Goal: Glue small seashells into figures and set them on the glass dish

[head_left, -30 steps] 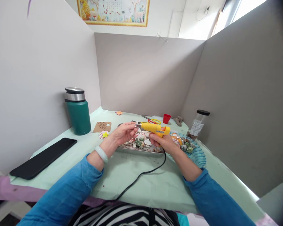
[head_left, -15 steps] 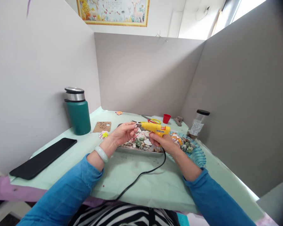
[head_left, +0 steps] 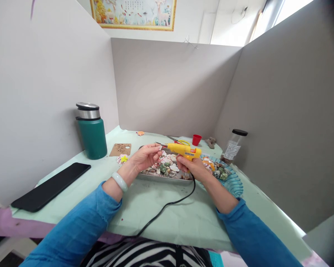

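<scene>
My right hand (head_left: 191, 166) is wrapped round the grip of a yellow hot glue gun (head_left: 180, 150), its nozzle pointing left. A black cord (head_left: 167, 207) runs from the gun toward the table's front edge. My left hand (head_left: 148, 157) pinches a small whitish piece (head_left: 160, 147) between thumb and fingertips, right at the nozzle; its kind is too small to tell. Below both hands lies a metal tray (head_left: 167, 178) filled with shells and stones (head_left: 167, 165), partly hidden by the hands.
A blue glass plate (head_left: 237, 185) with stones and shells stands to the right, by a tilted clear jar (head_left: 233, 146). Behind are scissors (head_left: 185, 142) and a red cup (head_left: 196, 139). At left are a green bottle (head_left: 91, 135), brown card (head_left: 120, 150), flower-shaped piece (head_left: 123, 159) and black phone-like slab (head_left: 54, 185).
Both hands stay almost in place. The glue gun has barely shifted, and its nozzle remains close to the small piece in my left fingers.
</scene>
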Tool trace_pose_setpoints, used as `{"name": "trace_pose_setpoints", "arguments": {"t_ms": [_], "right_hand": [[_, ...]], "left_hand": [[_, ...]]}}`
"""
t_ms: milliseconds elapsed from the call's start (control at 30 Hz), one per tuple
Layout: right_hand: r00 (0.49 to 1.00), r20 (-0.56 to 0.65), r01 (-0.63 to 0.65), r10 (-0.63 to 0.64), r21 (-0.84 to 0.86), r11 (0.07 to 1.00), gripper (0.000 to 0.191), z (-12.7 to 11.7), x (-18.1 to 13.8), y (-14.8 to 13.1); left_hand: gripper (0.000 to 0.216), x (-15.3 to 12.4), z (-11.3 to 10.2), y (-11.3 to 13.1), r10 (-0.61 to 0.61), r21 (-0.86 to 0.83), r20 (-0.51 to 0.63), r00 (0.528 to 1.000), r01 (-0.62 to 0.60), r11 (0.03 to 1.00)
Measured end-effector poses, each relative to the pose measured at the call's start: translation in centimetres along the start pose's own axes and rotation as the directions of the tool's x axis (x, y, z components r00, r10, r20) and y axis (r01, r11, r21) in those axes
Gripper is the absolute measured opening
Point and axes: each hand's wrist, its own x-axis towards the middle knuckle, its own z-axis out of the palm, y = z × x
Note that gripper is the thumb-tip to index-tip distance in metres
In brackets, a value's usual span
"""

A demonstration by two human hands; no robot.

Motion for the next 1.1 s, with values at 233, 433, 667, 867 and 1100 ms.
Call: {"name": "trace_pose_setpoints", "arguments": {"t_ms": [233,433,667,867,1100], "right_hand": [[1.000,0.014,0.000,0.000,0.017,1.000,0.030,0.09,-0.04,0.13],[0.998,-0.060,-0.026,0.026,-0.007,1.000,0.032,0.24,0.16,0.42],[1.000,-0.027,-0.013,0.013,-0.002,1.000,0.030,0.22,0.10,0.17],[0.999,-0.016,-0.035,0.034,-0.014,0.999,0.028,0.25,0.12,0.32],[0.999,-0.050,-0.016,0.016,0.019,1.000,0.027,0.38,0.15,0.26]], "left_hand": [[0.009,0.03,-0.16,0.10,0.003,-0.021,-0.026,1.000,-0.004,1.000],[0.007,0.07,-0.21,-0.10,0.004,0.007,-0.013,1.000,-0.004,1.000],[0.008,0.02,-0.24,-0.03,0.019,0.006,-0.012,1.000,-0.019,1.000],[0.012,0.06,-0.34,-0.10,0.025,-0.011,-0.011,1.000,-0.026,1.000],[0.008,0.07,-0.29,-0.06,0.017,0.018,0.001,1.000,-0.017,1.000]]}}
